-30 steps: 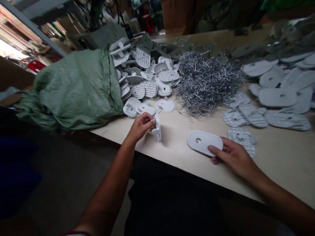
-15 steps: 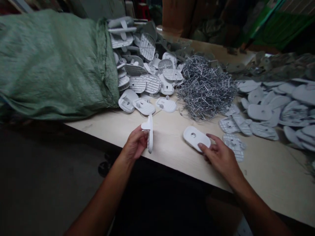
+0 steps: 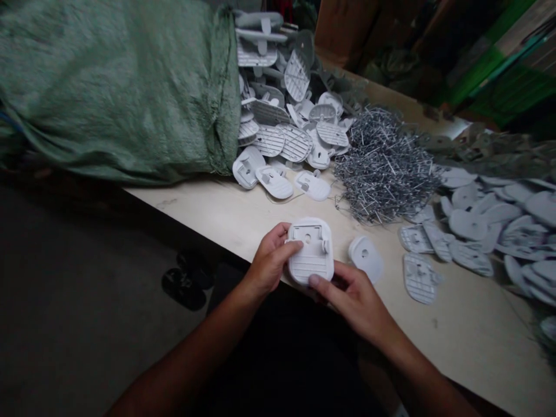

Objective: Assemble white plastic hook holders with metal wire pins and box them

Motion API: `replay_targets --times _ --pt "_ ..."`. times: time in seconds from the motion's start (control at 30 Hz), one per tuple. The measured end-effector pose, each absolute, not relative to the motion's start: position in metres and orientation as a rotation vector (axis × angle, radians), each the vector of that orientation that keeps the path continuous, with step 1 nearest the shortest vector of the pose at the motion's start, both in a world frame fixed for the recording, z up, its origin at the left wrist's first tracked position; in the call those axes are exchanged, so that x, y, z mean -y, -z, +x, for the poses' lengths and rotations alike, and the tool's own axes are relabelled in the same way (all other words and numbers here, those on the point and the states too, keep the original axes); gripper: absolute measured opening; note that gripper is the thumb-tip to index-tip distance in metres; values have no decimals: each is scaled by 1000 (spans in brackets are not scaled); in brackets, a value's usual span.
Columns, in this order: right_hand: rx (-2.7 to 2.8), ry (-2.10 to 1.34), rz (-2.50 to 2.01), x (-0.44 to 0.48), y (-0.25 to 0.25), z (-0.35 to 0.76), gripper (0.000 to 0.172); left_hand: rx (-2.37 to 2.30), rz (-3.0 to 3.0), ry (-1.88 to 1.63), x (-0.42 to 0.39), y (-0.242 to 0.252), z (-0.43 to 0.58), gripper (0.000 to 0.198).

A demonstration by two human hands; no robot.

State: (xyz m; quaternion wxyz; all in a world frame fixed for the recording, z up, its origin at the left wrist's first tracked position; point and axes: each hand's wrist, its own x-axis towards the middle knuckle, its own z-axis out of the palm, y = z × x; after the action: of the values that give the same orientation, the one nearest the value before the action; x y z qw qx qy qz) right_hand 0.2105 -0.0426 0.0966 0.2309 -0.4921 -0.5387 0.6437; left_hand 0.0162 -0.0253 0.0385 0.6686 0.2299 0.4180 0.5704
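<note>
My left hand (image 3: 271, 258) pinches the left side of a white oval plastic part (image 3: 310, 263), its thumb lying over the ribbed face. This face is turned up and shows a round hole and small raised tabs. My right hand (image 3: 350, 292) grips the lower right corner of the same part, thumb on top and fingers partly hidden below. Just right of it, a smooth white oval part (image 3: 369, 260) with a hole rests on the table. Further right lies a ribbed white part (image 3: 419, 278).
A green woven sack (image 3: 130, 92) lies at the left, with many white parts (image 3: 295, 142) heaped at its mouth. Beside them rises a pile of metal springs (image 3: 386, 168). More white parts (image 3: 469, 223) spread along the right. The table edge (image 3: 195, 231) runs just before me.
My right hand has let go of the smooth part, now lying on the table, and has moved left onto the part in my left hand. That part has turned ribbed face up. The view has shifted.
</note>
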Motion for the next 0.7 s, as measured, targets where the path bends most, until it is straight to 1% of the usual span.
replay_targets --times 0.03,0.13,0.2,0.27,0.33,0.4,0.43,0.47,0.53,0.57,0.63,0.7 --pt "1406 -1815 -1329 44 -93 204 40 -927 529 -1297 26 -39 16 34" --pt "1114 -2008 -1242 46 -82 197 42 -847 486 -1359 27 -40 16 39" --pt "947 -2133 -1184 47 -77 197 45 -762 381 -1346 27 -38 20 49" --pt "870 -2178 -1176 49 -72 196 48 -658 270 -1242 25 -37 26 62" --pt "918 -2183 -1207 50 -69 197 50 -551 200 -1140 23 -37 33 70" --pt "1172 -2115 -1259 49 -69 204 48 -469 167 -1113 20 -37 34 72" --pt "1368 -1975 -1304 48 -70 210 46 -453 164 -1125 20 -37 33 71" --pt "1575 -1750 -1359 46 -72 219 43 -458 170 -1145 19 -37 30 69" --pt "1882 -1161 -1462 40 -78 242 42 -510 200 -1192 18 -36 22 69" --pt "1956 -881 -1507 35 -81 255 44 -542 221 -1210 18 -36 18 70" --pt "2046 -506 -1581 24 -84 281 53 -591 260 -1225 18 -34 11 73" --pt "2143 -368 -1656 12 -83 301 73 -622 290 -1222 18 -33 10 74"
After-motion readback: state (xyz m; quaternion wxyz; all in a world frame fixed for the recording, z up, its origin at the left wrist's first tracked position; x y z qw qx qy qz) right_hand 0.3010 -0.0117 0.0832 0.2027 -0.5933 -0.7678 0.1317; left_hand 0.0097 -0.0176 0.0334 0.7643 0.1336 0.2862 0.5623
